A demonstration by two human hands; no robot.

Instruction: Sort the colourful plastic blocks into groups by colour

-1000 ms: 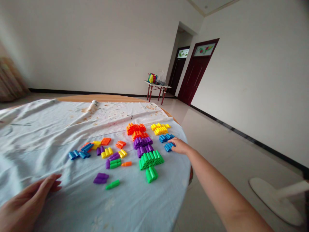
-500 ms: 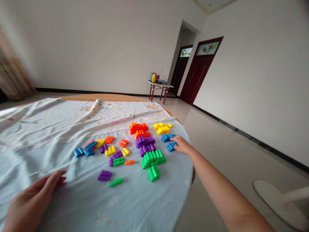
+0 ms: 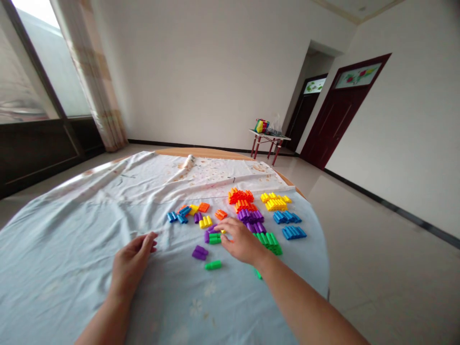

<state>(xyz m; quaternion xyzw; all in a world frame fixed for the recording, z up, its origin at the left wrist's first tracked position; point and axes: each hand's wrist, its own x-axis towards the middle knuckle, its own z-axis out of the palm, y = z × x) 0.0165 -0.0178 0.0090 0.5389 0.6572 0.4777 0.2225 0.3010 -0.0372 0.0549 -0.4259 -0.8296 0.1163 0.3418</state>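
My right hand (image 3: pixel 239 239) reaches over the loose plastic tube blocks, its fingers apart just above a green block (image 3: pixel 214 238) and a purple one. No block shows in its grasp. Loosely curled and bare of any block, my left hand (image 3: pixel 132 261) rests on the cloth left of the pieces. Between the hands lie a purple block (image 3: pixel 200 253) and a green bullet-shaped block (image 3: pixel 213 265). Behind them are loose blue blocks (image 3: pixel 182 218), a yellow block (image 3: pixel 206 222) and an orange block (image 3: pixel 203 207). My right forearm partly hides the green stack (image 3: pixel 272 243).
Orange (image 3: pixel 240 195) and purple stacks (image 3: pixel 250 215) stand behind my right hand. Yellow stacks (image 3: pixel 276 204) and two blue rows (image 3: pixel 293 233) lie near the round table's right edge. Wrinkled cloth (image 3: pixel 72 230) covers the table. A small side table (image 3: pixel 269 134) stands beyond.
My right hand has left the blue blocks at the right and moved left over the loose pieces. Both blue rows now show fully. The view has swung left.
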